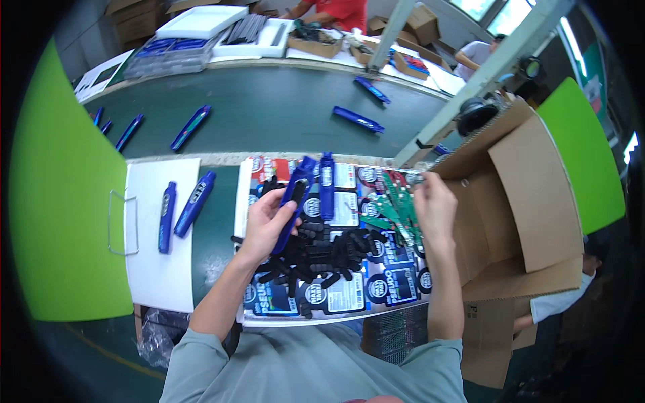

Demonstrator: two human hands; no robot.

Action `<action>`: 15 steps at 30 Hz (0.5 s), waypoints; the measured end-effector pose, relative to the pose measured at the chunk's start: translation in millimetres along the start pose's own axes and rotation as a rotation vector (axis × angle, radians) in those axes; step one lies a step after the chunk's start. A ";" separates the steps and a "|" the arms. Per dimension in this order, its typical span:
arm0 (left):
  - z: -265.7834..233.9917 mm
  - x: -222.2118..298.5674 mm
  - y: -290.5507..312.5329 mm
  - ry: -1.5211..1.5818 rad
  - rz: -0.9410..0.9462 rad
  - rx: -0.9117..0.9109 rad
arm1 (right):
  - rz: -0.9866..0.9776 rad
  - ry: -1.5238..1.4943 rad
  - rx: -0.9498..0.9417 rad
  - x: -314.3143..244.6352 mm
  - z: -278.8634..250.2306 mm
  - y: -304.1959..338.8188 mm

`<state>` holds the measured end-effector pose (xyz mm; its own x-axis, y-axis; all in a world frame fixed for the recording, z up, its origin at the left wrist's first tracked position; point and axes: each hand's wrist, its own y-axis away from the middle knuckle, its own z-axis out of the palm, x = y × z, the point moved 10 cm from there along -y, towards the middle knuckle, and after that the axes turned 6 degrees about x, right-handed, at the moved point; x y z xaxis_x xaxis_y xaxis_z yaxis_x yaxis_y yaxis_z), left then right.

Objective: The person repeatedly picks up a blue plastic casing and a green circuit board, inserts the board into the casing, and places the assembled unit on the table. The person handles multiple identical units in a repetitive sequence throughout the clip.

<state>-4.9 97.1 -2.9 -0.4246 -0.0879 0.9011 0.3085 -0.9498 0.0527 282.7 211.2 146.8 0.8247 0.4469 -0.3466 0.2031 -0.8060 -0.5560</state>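
My left hand (267,225) grips a blue plastic casing (293,205), tilted, with its dark hollow side toward me and a black piece inside. Just right of it another blue casing (326,187) lies on the printed sheet (346,295). Below my left hand spreads a heap of small black parts (322,252). On the right of the sheet is a loose pile of narrow green circuit boards (396,208), some with red wires. My right hand (435,201) is at the pile's far right edge, fingers pinched together; what they hold is hidden.
Two blue casings (195,203) rest on a white board at left. Beyond runs a green conveyor belt (269,101) carrying several casings. An open cardboard box (531,201) stands close at right, beside a metal post (470,87). Green panels (67,195) flank both sides; people work beyond.
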 end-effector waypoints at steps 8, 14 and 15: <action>9.7 0.3 6.2 0.030 -0.009 -0.090 | 0.086 -0.851 -0.083 -102.9 -11.9 24.9; 16.5 -0.8 9.5 0.147 -0.063 -0.117 | 0.173 -1.059 -0.240 -145.0 34.1 49.9; 17.0 -1.3 8.9 0.192 -0.063 -0.118 | 0.186 -1.066 -0.239 -146.3 39.6 52.0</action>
<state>12.9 93.9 3.8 -0.5973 -0.0721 0.7988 0.1790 -0.9828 0.0452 151.7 119.3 138.7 -0.0006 0.3239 -0.9461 0.3150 -0.8979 -0.3076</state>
